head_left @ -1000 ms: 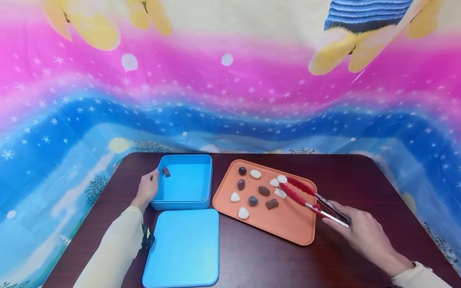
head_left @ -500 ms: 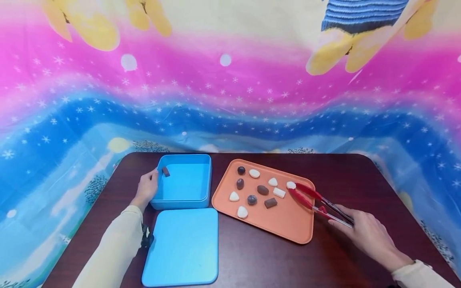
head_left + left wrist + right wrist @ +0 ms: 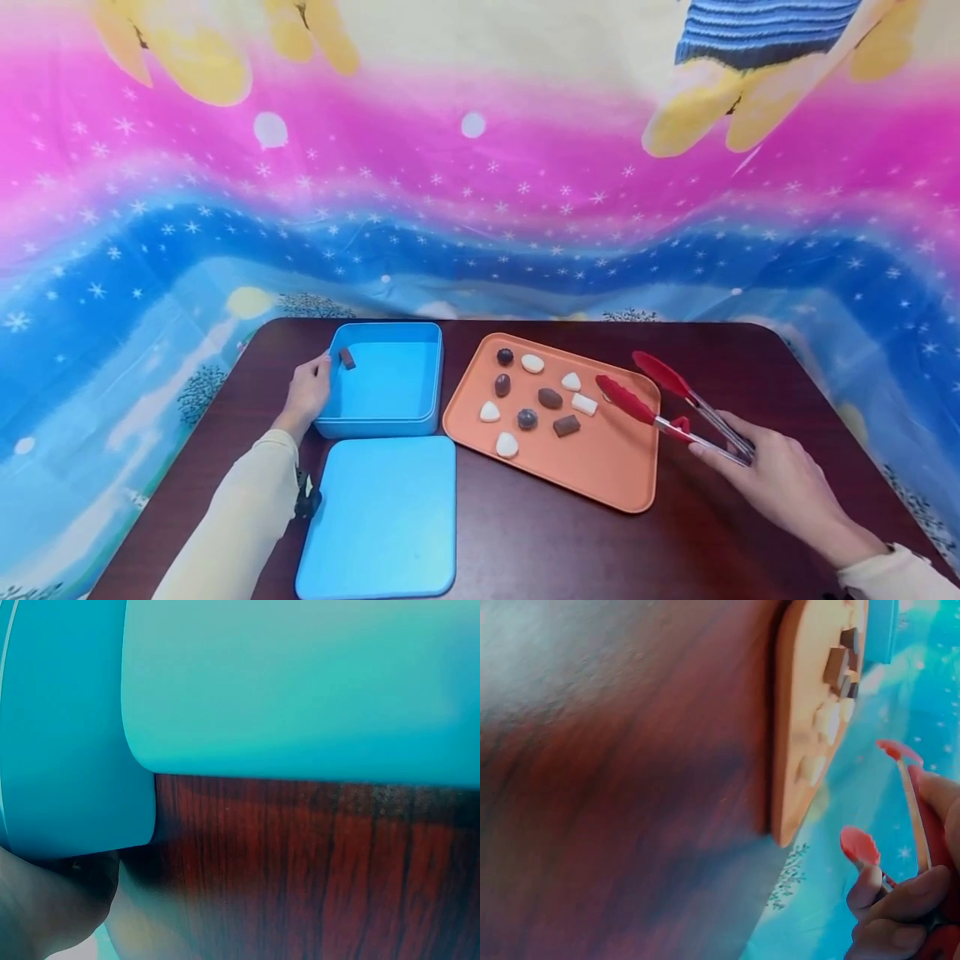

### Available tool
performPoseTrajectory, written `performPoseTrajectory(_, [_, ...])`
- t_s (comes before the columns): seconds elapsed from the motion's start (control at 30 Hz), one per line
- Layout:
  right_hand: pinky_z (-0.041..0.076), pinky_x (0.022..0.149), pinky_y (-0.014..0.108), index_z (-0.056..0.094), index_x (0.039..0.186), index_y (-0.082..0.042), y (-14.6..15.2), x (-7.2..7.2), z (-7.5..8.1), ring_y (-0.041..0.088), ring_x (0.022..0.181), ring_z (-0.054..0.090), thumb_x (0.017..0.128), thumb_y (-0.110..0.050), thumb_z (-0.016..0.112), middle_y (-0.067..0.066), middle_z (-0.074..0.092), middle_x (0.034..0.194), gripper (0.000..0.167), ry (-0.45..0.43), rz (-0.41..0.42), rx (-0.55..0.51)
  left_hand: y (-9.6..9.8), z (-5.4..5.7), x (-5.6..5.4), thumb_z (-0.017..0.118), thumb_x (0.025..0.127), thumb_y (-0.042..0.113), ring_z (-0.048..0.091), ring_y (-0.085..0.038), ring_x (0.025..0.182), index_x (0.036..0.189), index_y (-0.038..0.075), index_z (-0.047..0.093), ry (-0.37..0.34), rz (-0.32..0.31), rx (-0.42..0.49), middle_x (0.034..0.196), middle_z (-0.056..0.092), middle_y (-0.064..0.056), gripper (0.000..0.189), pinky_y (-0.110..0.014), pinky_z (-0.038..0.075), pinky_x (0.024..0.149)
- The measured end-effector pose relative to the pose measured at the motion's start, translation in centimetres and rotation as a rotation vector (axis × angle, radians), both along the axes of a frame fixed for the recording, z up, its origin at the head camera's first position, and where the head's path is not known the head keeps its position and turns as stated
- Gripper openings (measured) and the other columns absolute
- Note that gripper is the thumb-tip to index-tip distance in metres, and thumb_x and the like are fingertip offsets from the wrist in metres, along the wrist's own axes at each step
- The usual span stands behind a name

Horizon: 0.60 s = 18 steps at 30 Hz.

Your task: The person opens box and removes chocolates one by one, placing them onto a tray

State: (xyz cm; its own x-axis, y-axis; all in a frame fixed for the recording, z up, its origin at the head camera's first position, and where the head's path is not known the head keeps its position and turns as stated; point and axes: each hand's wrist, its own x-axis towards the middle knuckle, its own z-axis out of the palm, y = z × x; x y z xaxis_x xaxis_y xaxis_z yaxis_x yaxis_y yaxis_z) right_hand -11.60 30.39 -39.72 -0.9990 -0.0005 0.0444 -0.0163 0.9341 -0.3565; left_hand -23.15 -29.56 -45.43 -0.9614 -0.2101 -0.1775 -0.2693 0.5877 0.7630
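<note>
My right hand (image 3: 783, 483) holds a pair of tongs (image 3: 663, 425) with red tips and metal handles. The tips stand apart over the right part of an orange tray (image 3: 600, 479). Chocolate-like pieces lie on it: a brown oval (image 3: 550, 398), a brown block (image 3: 567, 425), a white block (image 3: 584, 403), a white triangle (image 3: 572, 381) and several others. A pale piece (image 3: 810, 769) near the tray's end shows in the right wrist view; from the head, the tongs mostly hide it. My left hand (image 3: 306, 390) grips the left wall of a blue box (image 3: 378, 427), which contains a brown bar (image 3: 347, 358).
A flat blue lid (image 3: 378, 517) lies directly in front of the box on the dark wooden table (image 3: 525, 546). The tray stands just right of the box. Behind the table hangs a colourful printed cloth (image 3: 480, 208).
The tongs carried a round white piece rightward from beside the white triangle, then spread their tips and rose off it. My left hand and the box stayed put.
</note>
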Motion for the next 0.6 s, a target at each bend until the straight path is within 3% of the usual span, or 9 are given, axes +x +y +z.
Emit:
performPoseTrajectory(0.1, [0.03,0.048,0.028,0.054,0.145,-0.009,-0.7,0.1,0.3,0.012,0.06,0.043,0.083,-0.064,0.074,0.0,0.052,0.069,0.085,0.02,-0.005,-0.006,0.1,0.2,0.3,0.017,0.112,0.038,0.016,-0.044,0.155,0.161,0.007,0.019,-0.005,-0.004,-0.003,0.167,0.02,-0.022,0.059,-0.061,0.018,0.126])
performPoseTrajectory(0.4, [0.039,0.054,0.029,0.057,0.142,-0.008,-2.4,-0.4,0.5,0.018,0.075,0.057,0.075,-0.067,0.079,0.006,0.069,0.088,0.091,0.032,0.024,-0.037,0.1,0.2,0.2,0.016,0.111,0.04,0.016,-0.046,0.155,0.161,0.006,0.02,0.002,-0.011,-0.004,0.167,0.02,-0.024,0.06,-0.062,0.018,0.125])
performPoseTrajectory(0.6, [0.038,0.052,0.024,0.06,0.137,-0.009,-4.0,-0.7,0.5,0.013,0.069,0.05,0.072,-0.067,0.081,-0.001,0.059,0.074,0.09,0.022,0.04,-0.066,0.1,0.2,0.2,0.017,0.111,0.041,0.019,-0.048,0.153,0.161,0.008,0.019,-0.017,-0.004,0.01,0.166,0.02,-0.024,0.06,-0.065,0.021,0.123])
